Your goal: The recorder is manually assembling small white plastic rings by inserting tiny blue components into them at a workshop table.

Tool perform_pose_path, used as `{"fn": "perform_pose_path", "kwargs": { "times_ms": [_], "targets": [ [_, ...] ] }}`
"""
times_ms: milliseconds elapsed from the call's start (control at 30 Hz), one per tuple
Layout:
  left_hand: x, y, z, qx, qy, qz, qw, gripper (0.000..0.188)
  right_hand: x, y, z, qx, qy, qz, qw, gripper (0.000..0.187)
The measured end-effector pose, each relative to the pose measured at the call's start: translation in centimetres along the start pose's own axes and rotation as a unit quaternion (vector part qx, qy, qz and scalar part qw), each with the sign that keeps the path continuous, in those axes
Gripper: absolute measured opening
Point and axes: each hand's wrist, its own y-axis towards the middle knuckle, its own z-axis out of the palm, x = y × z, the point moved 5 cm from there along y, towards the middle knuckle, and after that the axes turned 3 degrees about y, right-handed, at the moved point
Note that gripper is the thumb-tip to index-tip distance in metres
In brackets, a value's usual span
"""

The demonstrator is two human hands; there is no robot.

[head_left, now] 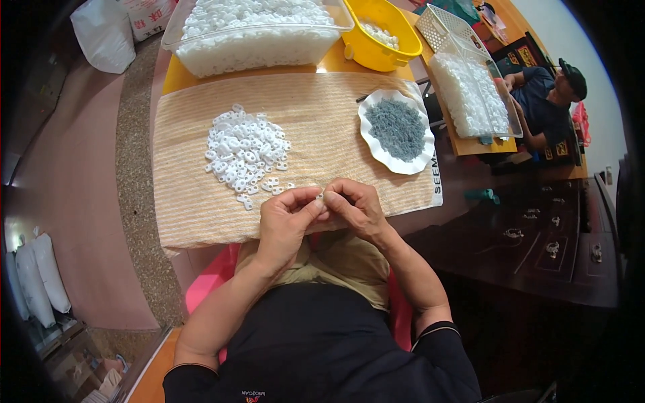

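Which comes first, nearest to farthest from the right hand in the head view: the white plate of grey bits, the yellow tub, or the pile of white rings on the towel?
From the right hand:
1. Pile of white rings, up and to the left on the towel.
2. White plate of grey bits, up and slightly right; close to the pile, but slightly farther.
3. Yellow tub, clearly farthest, at the table's far edge.

- plenty of bare striped towel left of the white ring pile, easy pass there
- open strip between pile and dish of grey bits
- far bench edge is walled off by the clear tub and yellow bowl
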Motion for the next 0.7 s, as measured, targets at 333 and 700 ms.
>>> {"fn": "perform_pose_path", "kwargs": {
  "times_ms": [333,700],
  "targets": [
    [-0.14,-0.24,0.13,0.005,0.015,0.009,1.0,0.019,-0.72,-0.06,0.27,0.007,0.055,0.025,0.998,0.02],
    [0.01,0.06,0.14,0.016,-0.03,0.001,0.999,0.02,-0.01,0.15,-0.04,0.004,0.087,0.015,0.996,0.018]
  ]
}}
